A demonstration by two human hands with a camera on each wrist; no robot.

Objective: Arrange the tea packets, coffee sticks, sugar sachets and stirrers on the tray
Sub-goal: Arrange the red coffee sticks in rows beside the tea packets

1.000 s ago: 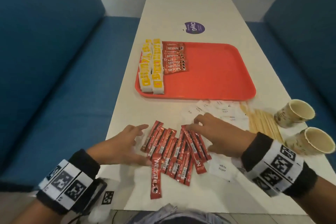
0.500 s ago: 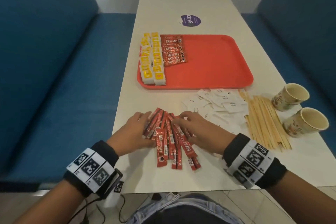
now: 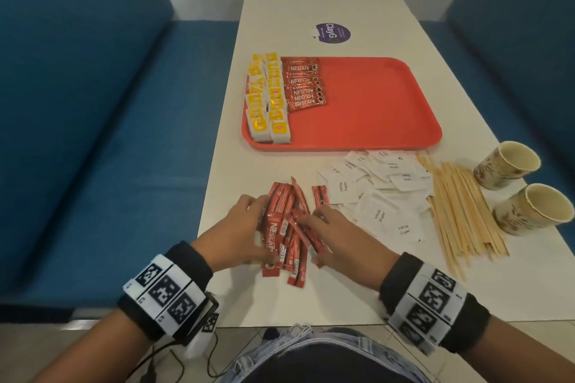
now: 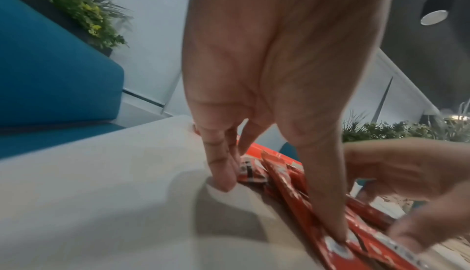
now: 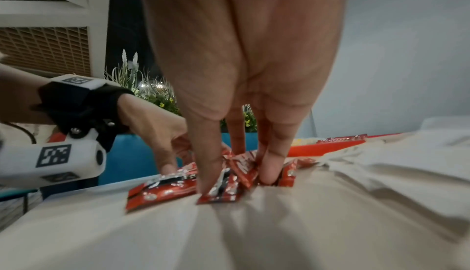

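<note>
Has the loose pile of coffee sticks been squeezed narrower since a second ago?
Yes. The coffee sticks are bunched tighter between left hand and right hand, farther from the sugar sachets.

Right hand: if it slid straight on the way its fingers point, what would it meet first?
The right hand points up-table and slightly left, its fingers already on the coffee sticks. The lone stick lies just beyond its fingertips, so probably that first; past it, bare table up to the tray. Depth is unclear.
</note>
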